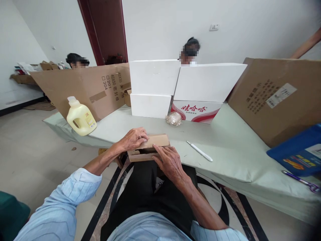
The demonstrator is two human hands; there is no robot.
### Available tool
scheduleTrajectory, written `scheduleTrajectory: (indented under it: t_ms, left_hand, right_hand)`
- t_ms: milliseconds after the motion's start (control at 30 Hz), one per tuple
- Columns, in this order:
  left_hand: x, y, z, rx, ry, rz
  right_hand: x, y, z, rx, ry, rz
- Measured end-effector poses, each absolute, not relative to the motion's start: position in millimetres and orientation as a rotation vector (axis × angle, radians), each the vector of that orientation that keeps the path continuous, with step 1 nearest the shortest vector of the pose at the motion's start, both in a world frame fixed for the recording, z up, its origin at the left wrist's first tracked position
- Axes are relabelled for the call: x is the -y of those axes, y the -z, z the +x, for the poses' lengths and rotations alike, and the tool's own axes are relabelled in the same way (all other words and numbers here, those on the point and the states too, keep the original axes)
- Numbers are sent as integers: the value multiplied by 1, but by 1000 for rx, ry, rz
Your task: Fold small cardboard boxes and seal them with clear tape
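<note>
your left hand [134,138] lies curled, fingers bent down, over the top left of a small cardboard box [148,147] at the near edge of the table [233,147]; your right hand [169,161] lies flat, fingers nearly straight and together, pressing the box's near right side. neither hand closes around it. a white pen [199,151] lies right of the box, apart from it. a yellow bottle [80,117] stands at far left, its label too small to read. the left cardboard sheet [82,88] reads "40x50", "201", "304". the red-and-white carton [197,110] under the white boxes [175,82] bears red chinese characters.
</note>
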State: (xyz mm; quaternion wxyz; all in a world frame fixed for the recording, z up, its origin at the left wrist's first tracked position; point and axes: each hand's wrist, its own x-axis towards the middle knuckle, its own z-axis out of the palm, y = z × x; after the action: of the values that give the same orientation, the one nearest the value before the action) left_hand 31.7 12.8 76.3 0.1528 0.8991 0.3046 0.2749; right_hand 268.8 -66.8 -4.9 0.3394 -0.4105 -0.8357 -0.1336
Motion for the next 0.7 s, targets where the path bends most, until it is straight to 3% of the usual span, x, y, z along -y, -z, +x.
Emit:
scheduleTrajectory:
  t_ms: [400, 700]
  left_hand:
    - [-16, -77, 37, -974, -592, 2726]
    - [-9, -86, 31, -897, -651, 2563]
  right_hand:
    - [69, 2, 265, 2195, 331, -1091]
    - [69, 4, 268, 2199, 318, -1100]
